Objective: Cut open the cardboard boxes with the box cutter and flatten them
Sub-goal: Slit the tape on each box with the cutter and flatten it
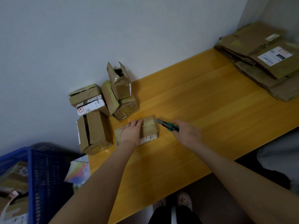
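I've got the small box point(149, 129) dead centre on the yellow table point(210, 102), near the front edge. Its long axis runs roughly nine to three, with the right end tipped a touch toward two. The left hand point(131, 132) lies flat across the left half of the lid, fingers straight and pressing down. It pins the box and grips nothing.

The right hand point(186, 131) sits at three o'clock from the box, fingers wrapped round the green handle of the box cutter point(168, 126). The blade is out and points toward ten o'clock, with its tip right at the box's taped right end. I can't tell from here whether it's touching.

That's the relation that counts: the taped seam runs away from the blade toward the left hand's fingertips. I reckon any stroke along it heads straight for those fingers, so the hold-down hand wants to be clear of that line.

Uncut boxes point(100, 107) wait at ten o'clock by the wall, and the flattened pile point(262, 59) is off at two.
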Available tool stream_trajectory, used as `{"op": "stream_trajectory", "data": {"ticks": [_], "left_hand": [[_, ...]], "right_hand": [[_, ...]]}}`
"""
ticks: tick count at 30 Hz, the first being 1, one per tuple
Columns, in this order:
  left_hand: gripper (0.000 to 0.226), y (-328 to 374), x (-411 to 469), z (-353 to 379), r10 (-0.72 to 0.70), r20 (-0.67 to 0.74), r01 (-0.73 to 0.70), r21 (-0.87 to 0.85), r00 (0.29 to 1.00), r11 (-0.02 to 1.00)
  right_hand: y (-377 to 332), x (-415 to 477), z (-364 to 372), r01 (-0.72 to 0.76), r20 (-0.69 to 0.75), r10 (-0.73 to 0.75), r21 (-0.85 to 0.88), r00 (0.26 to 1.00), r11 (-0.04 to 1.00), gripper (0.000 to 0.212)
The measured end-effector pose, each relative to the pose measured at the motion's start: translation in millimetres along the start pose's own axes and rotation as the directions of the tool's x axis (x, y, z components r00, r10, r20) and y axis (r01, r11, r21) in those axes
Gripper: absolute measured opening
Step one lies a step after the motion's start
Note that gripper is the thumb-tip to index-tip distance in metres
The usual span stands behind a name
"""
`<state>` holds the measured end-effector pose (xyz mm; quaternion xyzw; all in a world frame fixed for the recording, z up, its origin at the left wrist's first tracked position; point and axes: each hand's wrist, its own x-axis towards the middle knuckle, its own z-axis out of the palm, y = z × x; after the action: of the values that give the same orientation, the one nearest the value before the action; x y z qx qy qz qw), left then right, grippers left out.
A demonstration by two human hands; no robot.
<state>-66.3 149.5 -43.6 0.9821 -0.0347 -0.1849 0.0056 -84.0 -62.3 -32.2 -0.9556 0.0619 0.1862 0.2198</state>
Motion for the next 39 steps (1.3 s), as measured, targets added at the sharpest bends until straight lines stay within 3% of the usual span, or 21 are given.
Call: {"op": "stream_trajectory", "data": {"ticks": [6,11,18,22,29,39], "left_hand": [[0.091,0,-1,0,-0.006,-0.005,0.006,0.008,1.0,1.0],[0.089,-1,-1,1,-0.003,-0.013,0.003,0.001,1.0,1.0],[0.086,-1,0,2,-0.011,-0.026,0.011,-0.008,1.0,1.0],[0.085,-2,2,1,-0.006,-0.025,0.006,0.002,1.0,1.0],[0.087,-4,0,1,0.011,-0.03,-0.01,0.028,0.999,1.0],[0.084,-7,4,-4,0.043,0.016,-0.044,0.085,0.999,0.995]], "right_hand": [[-11,11,2,0.019,0.035,-0.019,0.002,0.999,1.0,0.033],[-17,15,8,-0.041,-0.034,0.042,0.039,0.999,0.998,0.039],[-10,16,8,-0.078,-0.015,0.078,0.009,0.997,0.997,0.038],[-5,12,7,-0.016,0.037,0.016,0.009,0.999,1.0,0.036],[-10,7,-5,0.118,-0.007,-0.121,-0.175,0.993,0.978,0.03],[5,0,-4,0.165,0.114,-0.154,-0.099,0.982,0.981,0.035]]}}
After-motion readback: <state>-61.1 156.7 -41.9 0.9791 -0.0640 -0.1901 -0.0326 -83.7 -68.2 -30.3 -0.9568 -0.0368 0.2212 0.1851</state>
